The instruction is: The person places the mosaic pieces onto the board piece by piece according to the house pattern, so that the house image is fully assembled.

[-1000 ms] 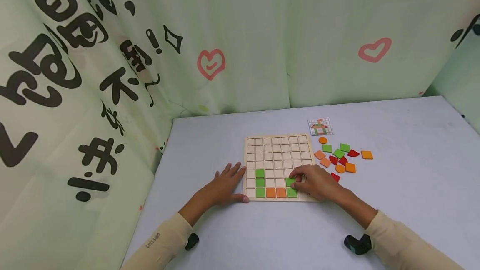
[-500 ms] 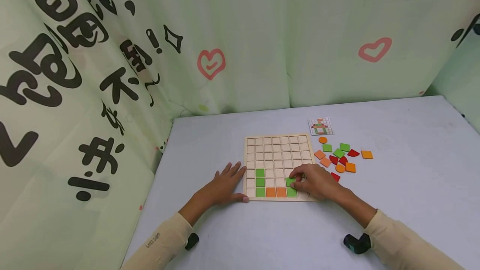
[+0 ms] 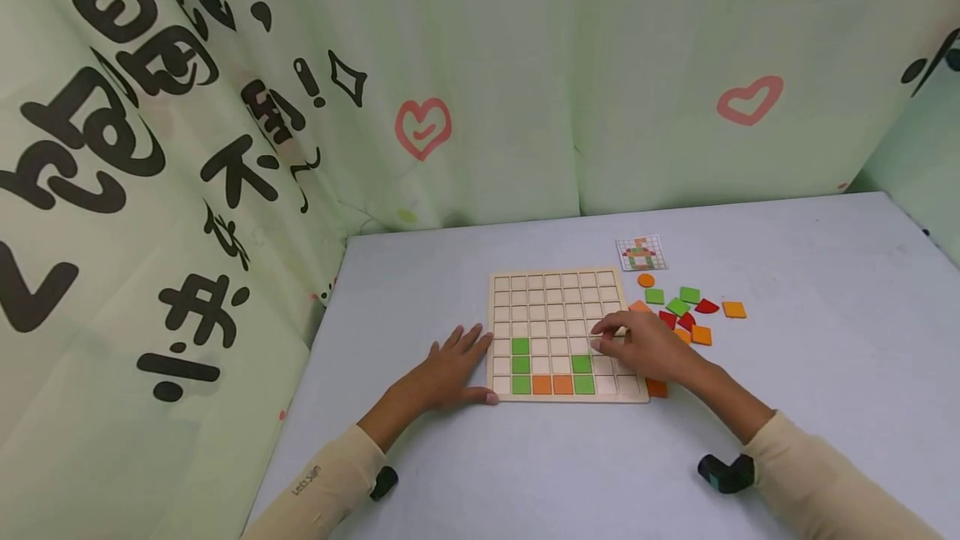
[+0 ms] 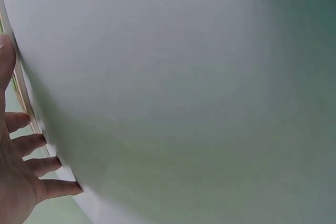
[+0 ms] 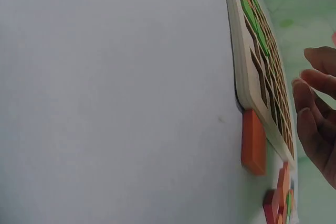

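Observation:
A wooden grid board (image 3: 555, 271) lies on the table. Green square tiles (image 3: 520, 365) fill part of a column on its left side. Two orange tiles (image 3: 542, 385) sit side by side in the bottom row, with two green tiles (image 3: 581, 364) stacked up the grid at their right end. My left hand (image 3: 453, 369) rests spread at the board's left edge, fingertips and thumb against it. Over the right part of the board, my right hand (image 3: 648, 344) hovers with fingers loosely bent; in the right wrist view nothing shows between the fingertips of this hand (image 5: 320, 103).
Loose green, red and orange tiles (image 3: 689, 296) are scattered right of the board. One orange tile (image 3: 657, 388) lies against its lower right corner. A small pattern card (image 3: 641, 253) lies behind them. Printed curtains (image 3: 510, 107) hang along the back and left of the table.
My right hand has let go of the upper right green tile and moved up and to the right. That tile stays in its cell. My left hand has not moved.

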Demonstrator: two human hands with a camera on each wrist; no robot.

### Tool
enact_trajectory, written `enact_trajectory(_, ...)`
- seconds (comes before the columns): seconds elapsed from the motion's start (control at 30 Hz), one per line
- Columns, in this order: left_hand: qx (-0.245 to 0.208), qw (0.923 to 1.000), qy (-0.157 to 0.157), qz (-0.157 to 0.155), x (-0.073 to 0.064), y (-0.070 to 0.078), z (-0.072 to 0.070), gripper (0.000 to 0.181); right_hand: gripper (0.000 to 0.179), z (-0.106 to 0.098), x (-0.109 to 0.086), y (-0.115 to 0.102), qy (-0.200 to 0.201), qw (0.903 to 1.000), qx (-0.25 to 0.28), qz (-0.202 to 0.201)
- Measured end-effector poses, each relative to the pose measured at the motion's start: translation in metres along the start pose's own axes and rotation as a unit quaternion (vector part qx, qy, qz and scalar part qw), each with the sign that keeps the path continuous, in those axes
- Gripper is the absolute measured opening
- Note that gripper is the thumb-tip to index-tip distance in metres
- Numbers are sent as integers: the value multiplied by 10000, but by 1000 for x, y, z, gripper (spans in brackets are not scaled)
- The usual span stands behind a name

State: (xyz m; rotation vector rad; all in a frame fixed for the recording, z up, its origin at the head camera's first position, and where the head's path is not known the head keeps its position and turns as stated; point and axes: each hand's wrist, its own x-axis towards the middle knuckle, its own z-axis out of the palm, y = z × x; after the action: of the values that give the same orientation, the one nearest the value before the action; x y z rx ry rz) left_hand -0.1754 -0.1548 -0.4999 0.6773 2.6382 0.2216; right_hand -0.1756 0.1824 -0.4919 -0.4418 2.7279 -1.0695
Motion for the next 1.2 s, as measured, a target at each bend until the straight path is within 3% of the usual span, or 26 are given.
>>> enact_trajectory(0.2,38,10000,22,13,2,-2,2,99,25,-28,6,14,342,9987,1,378)
enact_trajectory(0.47,72,10000,34,9,2,-2,3,99,37,-53,14,35,472,9940,-215,967)
enact_trajectory(0.63,69,10000,34,36,2,-3,2,99,42,-58,20,45,463,9881,-410,1409)
enact_trajectory(0.87,60,10000,21,9,2,-3,2,99,42,-58,26,53,622,9827,-783,1560)
enact_trajectory(1.2,72,10000,11,-5,3,-3,3,99,47,-56,29,59,542,9796,-749,1784)
